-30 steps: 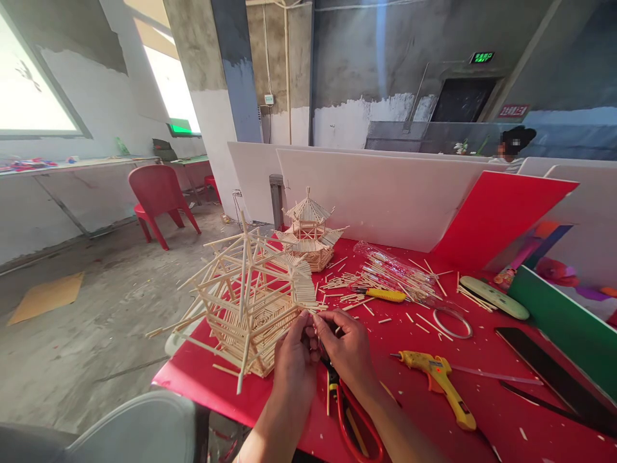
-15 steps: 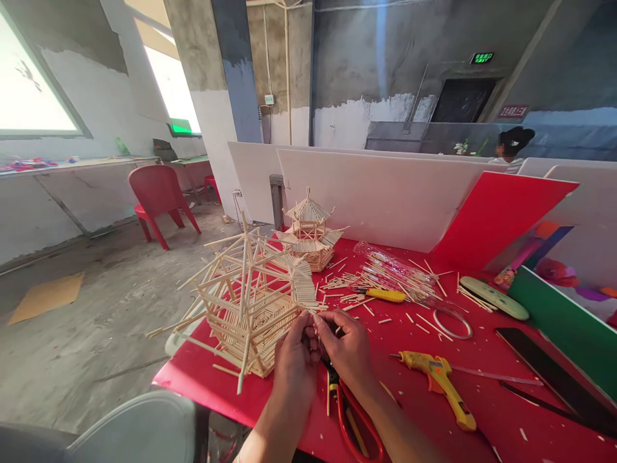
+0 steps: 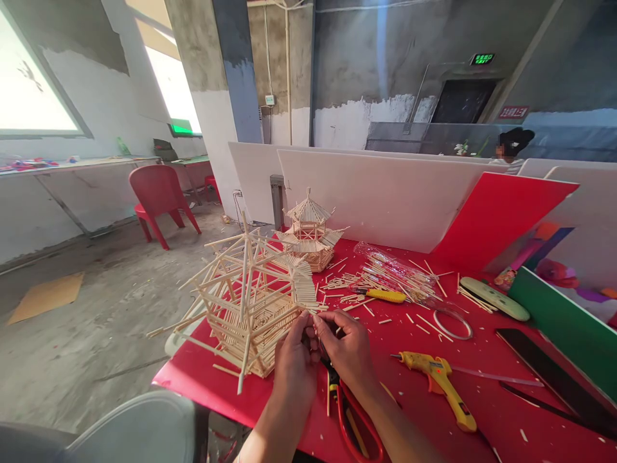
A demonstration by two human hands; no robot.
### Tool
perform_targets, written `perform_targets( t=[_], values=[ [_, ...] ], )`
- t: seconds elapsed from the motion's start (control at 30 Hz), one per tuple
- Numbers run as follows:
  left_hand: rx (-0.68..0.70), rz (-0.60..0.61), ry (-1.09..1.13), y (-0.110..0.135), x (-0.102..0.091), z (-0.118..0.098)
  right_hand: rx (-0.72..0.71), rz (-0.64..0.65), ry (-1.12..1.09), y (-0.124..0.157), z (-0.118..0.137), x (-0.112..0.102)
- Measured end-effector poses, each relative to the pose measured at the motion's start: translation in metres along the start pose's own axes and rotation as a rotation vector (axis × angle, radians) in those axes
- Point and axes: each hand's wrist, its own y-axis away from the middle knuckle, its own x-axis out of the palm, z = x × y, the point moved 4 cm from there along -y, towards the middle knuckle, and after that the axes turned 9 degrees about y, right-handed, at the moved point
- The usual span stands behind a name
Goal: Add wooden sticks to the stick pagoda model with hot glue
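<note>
My left hand point(image 3: 295, 354) and my right hand point(image 3: 346, 341) meet at the fingertips, both pinched closed. Whatever lies between the fingers is too small to make out. Just beyond them, on the left, stands a pavilion frame point(image 3: 248, 302) of thin wooden sticks, with open roof ribs and a partly slatted right side. Red-handled pliers point(image 3: 344, 421) lie beneath my right hand and forearm, their jaws partly hidden. To the right a yellow glue gun point(image 3: 438, 382) rests on its side on the red tabletop point(image 3: 371, 373).
A finished stick pavilion point(image 3: 309, 235) stands behind the frame. Bagged sticks point(image 3: 398, 270), a yellow utility knife point(image 3: 383, 294), a clear tape ring point(image 3: 452, 323) and scattered offcuts lie beyond my hands. A green board point(image 3: 569, 334) borders the right. White panels point(image 3: 371, 193) rise at the back.
</note>
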Motion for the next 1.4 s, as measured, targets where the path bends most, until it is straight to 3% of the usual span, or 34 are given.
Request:
perform_targets(
  t=[1.4],
  values=[
    [0.002,-0.006,-0.010,0.0001,-0.0012,-0.0001,-0.127,-0.084,0.239,0.0015,0.0039,-0.0005]
  ],
)
